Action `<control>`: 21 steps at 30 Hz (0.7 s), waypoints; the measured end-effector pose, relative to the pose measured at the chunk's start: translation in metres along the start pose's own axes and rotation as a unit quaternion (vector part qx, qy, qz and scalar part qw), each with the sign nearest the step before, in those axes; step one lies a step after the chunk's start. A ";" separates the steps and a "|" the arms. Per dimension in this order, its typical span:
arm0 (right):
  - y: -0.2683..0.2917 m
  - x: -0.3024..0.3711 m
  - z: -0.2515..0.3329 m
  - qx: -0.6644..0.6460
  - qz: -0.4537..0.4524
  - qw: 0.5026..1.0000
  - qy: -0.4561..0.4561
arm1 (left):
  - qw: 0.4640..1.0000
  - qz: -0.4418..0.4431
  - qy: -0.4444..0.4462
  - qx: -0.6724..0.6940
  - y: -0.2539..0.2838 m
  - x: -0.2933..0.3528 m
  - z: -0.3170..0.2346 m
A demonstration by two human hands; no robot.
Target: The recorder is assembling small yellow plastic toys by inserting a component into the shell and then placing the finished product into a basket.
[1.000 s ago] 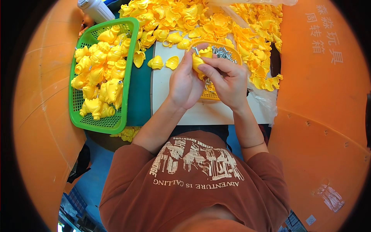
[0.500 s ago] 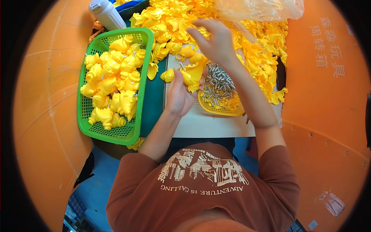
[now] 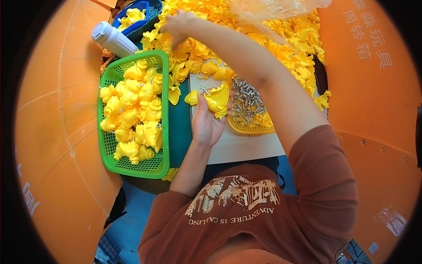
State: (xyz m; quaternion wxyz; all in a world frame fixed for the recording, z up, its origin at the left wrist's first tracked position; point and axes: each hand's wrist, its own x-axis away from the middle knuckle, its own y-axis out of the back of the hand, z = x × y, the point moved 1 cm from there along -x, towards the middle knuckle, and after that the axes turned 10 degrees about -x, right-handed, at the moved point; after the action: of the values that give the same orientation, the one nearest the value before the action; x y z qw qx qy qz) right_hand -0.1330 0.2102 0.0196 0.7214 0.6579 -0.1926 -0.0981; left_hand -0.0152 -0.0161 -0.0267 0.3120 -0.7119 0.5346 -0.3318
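Observation:
My left hand [image 3: 209,124] is closed around a yellow plastic toy shell [image 3: 217,99], hollow side up, above the white board [image 3: 246,147]. A small silver metal pin [image 3: 204,90] sticks out by the thumb, and a rounded yellow piece [image 3: 191,97] shows at the left of the shell. My right hand [image 3: 179,25] is stretched out far to the left, fingers apart, over the pile of yellow shell pieces [image 3: 303,48]. Under my right forearm, a yellow basket [image 3: 251,129] holds many silver metal pins [image 3: 246,100] and small yellow parts.
To the left stands a green basket [image 3: 165,114] of assembled yellow toy pieces [image 3: 129,94]. Behind it are a pale flask [image 3: 114,38] and a blue tray [image 3: 119,22] with yellow parts. A clear plastic bag [image 3: 277,9] lies on the pile. Orange panels [image 3: 57,114] flank both sides.
My right hand has swept left and farther away, from above the pins to the left part of the pile. My left hand still holds the shell. The whole view has shifted slightly.

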 end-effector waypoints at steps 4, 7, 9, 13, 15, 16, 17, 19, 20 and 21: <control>0.004 0.033 -0.041 -0.025 -0.038 0.999 0.020 | 1.000 -0.007 -0.015 0.013 0.005 0.000 -0.003; 0.009 0.080 -0.069 -0.056 -0.071 0.996 0.012 | 1.000 -0.012 -0.001 0.008 0.003 -0.002 0.000; -0.012 0.093 -0.095 -0.097 -0.123 0.987 0.043 | 1.000 -0.001 0.008 0.013 0.001 -0.005 0.002; -0.038 0.130 -0.118 -0.176 -0.195 0.964 0.036 | 1.000 0.002 -0.006 -0.011 -0.005 -0.010 0.001; -0.047 0.144 -0.118 -0.226 -0.221 0.947 0.045 | 1.000 -0.005 -0.001 -0.012 -0.007 -0.011 0.001; -0.048 0.152 -0.116 -0.274 -0.246 0.928 0.054 | 1.000 -0.010 0.005 -0.012 -0.009 -0.011 0.001; -0.049 0.158 -0.113 -0.276 -0.248 0.927 0.052 | 1.000 -0.010 0.007 -0.013 -0.011 -0.012 0.002; -0.050 0.169 -0.108 -0.274 -0.277 0.921 0.012 | 1.000 -0.014 0.007 -0.019 -0.016 -0.014 0.003; -0.053 0.174 -0.110 -0.274 -0.279 0.920 0.009 | 1.000 -0.012 0.010 -0.021 -0.017 -0.015 0.005; -0.058 0.180 -0.113 -0.328 -0.281 0.902 -0.009 | 1.000 -0.022 0.009 -0.018 -0.018 -0.016 0.007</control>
State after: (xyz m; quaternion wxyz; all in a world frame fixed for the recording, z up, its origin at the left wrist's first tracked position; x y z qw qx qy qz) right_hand 0.0823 0.2355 -0.0176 0.8371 0.4097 0.0374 -0.3604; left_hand -0.0034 0.0043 -0.0187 0.2863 -0.7262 0.5274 -0.3355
